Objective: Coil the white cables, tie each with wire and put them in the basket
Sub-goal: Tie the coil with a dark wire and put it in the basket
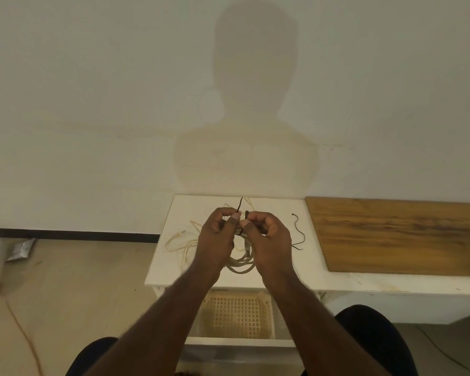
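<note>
OK, nearest: two dark-clad knees at the bottom edge, and between them one cream lattice basket (236, 316) on the lower shelf of the white table (158, 275), under its near edge.

Above that, one coiled white cable (242, 263) hangs from the hands over the middle of the tabletop; the loop's long axis runs roughly vertical, bottom of the loop toward the near edge.

Left hand (217, 237): fingers curled, thumb and forefinger pinching one end of a dark tie wire (239, 206), that end sticking up and away toward the wall. Right hand (269, 237): fingers curled, thumb and forefinger pinching the other end of the tie right beside the left thumb. The wire wraps the top of the coil between the two thumbs.

One more loose white cable (181, 240) is sprawled uncoiled over the left half of the tabletop, strands running toward the far edge.

One spare dark wire (299, 232) lies near the right edge, long axis roughly near-to-far, kinked.

One wooden board (404, 234) sits on the adjoining white surface to the right.

Far side: plain wall with the person's shadow.
</note>
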